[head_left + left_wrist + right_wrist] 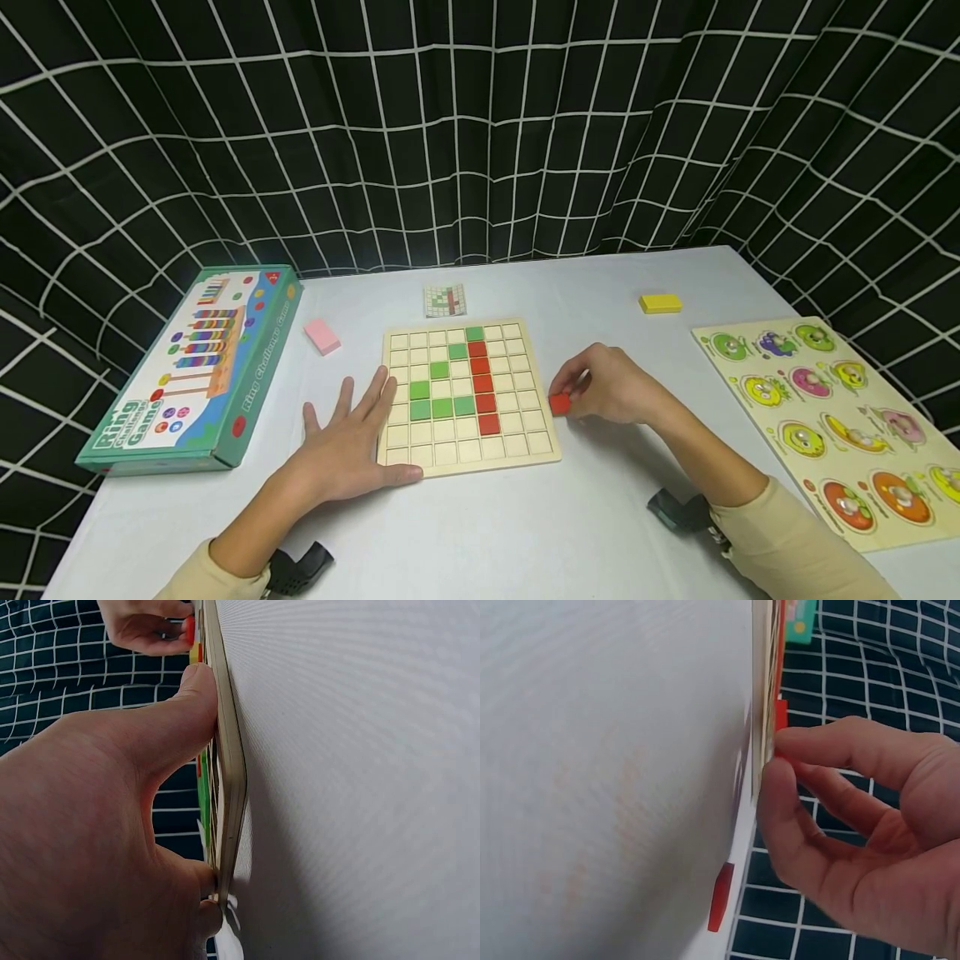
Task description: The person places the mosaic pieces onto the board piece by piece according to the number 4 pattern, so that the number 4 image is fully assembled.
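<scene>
A square wooden grid board [442, 454] lies on the table, with several red tiles [483, 383] in one column and several green tiles [442, 407]. My left hand [330, 458] is spread at the board's left side, thumb at the near corner and fingertips along the edge. To the right of the board, my right hand [609, 385] pinches a small red tile [190, 630] between thumb and fingertips, which partly hide it. In the right wrist view another red tile [720, 897] lies on the table below that hand.
A pattern card [445, 301] lies behind the board. A ring game box [202, 367] and a pink block [322, 337] are to the left. At the right are a yellow block [660, 303] and a fruit puzzle board [813, 417]. Gridded black cloth [465, 150] hangs around the table.
</scene>
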`<state>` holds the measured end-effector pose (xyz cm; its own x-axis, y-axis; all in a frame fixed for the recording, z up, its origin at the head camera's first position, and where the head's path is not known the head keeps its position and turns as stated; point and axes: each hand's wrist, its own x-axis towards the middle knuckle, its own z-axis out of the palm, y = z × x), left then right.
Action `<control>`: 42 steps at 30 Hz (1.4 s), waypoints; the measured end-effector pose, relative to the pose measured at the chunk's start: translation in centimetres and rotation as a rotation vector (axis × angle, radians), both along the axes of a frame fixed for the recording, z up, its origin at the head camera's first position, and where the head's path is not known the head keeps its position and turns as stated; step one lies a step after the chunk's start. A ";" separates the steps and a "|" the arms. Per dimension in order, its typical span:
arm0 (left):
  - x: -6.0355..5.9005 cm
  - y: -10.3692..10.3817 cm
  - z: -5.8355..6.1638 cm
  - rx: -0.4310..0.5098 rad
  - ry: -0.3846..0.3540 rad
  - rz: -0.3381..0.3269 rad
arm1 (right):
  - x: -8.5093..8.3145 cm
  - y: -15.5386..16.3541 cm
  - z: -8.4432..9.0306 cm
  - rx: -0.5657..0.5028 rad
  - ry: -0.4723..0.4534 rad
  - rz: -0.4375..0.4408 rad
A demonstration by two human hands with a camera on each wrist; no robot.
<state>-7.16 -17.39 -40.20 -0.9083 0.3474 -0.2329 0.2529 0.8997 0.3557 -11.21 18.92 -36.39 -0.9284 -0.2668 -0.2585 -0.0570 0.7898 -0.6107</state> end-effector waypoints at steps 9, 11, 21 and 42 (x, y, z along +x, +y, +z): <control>0.1 0.0 0.0 -0.006 0.006 -0.004 | 0.1 -0.1 0.4 -0.054 -0.020 -0.022; 0.0 0.0 0.0 -0.006 0.008 -0.003 | 0.1 -0.2 0.4 -0.066 -0.021 -0.020; 0.0 0.0 0.1 -0.008 0.005 -0.006 | 0.4 -0.9 0.4 -0.147 -0.032 -0.003; 0.0 0.0 0.1 -0.007 0.005 -0.006 | 1.4 -4.2 0.2 -0.148 -0.048 0.083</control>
